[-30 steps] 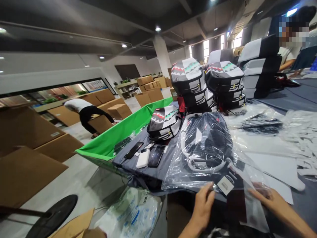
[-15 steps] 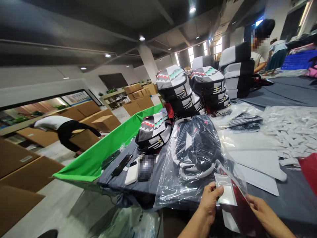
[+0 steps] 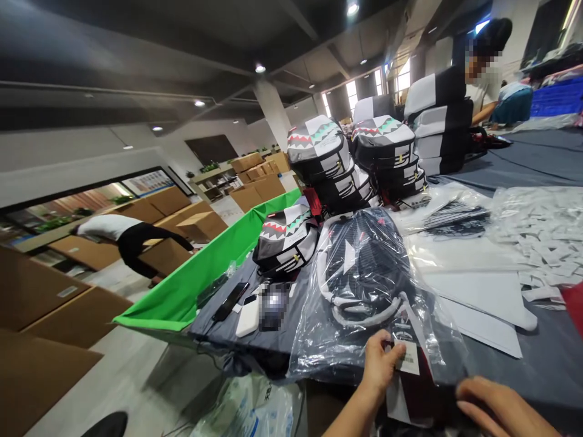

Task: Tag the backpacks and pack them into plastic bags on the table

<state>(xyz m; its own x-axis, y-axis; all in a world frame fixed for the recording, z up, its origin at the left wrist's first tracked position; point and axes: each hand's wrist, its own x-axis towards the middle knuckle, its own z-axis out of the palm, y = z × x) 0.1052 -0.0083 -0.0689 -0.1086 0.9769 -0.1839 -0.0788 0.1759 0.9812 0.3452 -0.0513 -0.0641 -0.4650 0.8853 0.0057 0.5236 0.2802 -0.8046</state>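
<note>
A: How are the hands placed?

B: Lower centre: the left hand (image 3: pixel 380 364), thumb and forefinger pinched on the edge of a white tag (image 3: pixel 410 359). Lower right: the right hand (image 3: pixel 498 397), fingers half curled, near the edge of a clear plastic bag (image 3: pixel 314 343); whether film lies between those fingers cannot be told.

A: And what adjoins the tag?

B: Below it, a dark red piece (image 3: pixel 421 388), partly covered by the left hand's side of the tag. Just above, right of centre, a dark backpack (image 3: pixel 364 267) with pale straps lies inside the plastic bag, on the grey-covered surface (image 3: pixel 551 364).

A: The things to either side?

B: To the right, overlapping white sheets (image 3: pixel 483 334) and, beyond them, a spread of white strips (image 3: pixel 542 233). To the left, a zigzag-patterned bag (image 3: pixel 286 240), with a white device (image 3: pixel 247 318) and a black phone (image 3: pixel 231 301) in front of it.

A: Farther out?

B: Upper centre, stacked patterned bags (image 3: pixel 319 149); left of the surface, a green-sided bin (image 3: pixel 159 303); middle left, a person (image 3: pixel 136 237) bending among cartons (image 3: pixel 50 358).
</note>
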